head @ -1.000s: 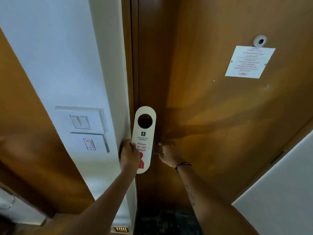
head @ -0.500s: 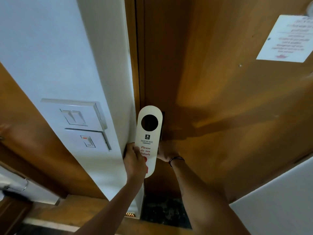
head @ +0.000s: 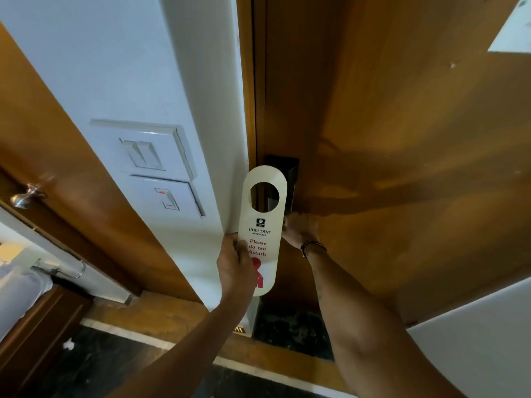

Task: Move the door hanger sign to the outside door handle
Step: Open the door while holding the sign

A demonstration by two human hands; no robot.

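A person stands at a closed wooden door, the left hand pinching the lower half of a cream "Please do not disturb" door hanger sign and holding it upright in front of the door's edge. The right hand reaches past the sign to the spot below a dark lock housing; its fingers appear closed on the inside handle, which is itself hidden. The step in hand looks to be opening the door: best done by pulling it clear while keeping the sign away from the jamb, so the cut-out hole can later slip over the outer handle without bending. The shut door itself stands in the way. Two switch plates sit on the white wall just left of the frame; a paper notice is fixed high on the door.
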